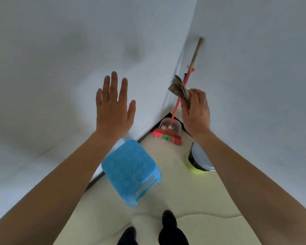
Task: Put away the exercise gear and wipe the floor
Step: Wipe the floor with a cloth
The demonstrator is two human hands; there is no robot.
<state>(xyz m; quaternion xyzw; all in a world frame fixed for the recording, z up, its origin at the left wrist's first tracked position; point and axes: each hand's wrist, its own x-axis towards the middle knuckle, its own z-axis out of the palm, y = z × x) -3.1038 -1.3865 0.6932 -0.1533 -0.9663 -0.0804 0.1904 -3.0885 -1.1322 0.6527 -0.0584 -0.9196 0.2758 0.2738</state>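
Note:
My right hand (pixel 195 111) is raised in front of the room's corner and grips a crumpled grey-brown cloth (pixel 177 87), which sticks up out of the fist. My left hand (pixel 114 106) is held up flat with straight, spread fingers and holds nothing; the white wall is behind it. A broom (pixel 167 136) with a red handle and red-and-green bristles leans in the corner, its wooden upper shaft against the wall. The cream floor (pixel 175 190) lies below.
A blue plastic stool (pixel 129 170) stands by the left wall under my left forearm. A bucket with a yellow-green rim (pixel 195 167) sits by the right wall. A clear container (pixel 177 127) is behind the broom head. My dark-clad feet (pixel 169 227) are at the bottom.

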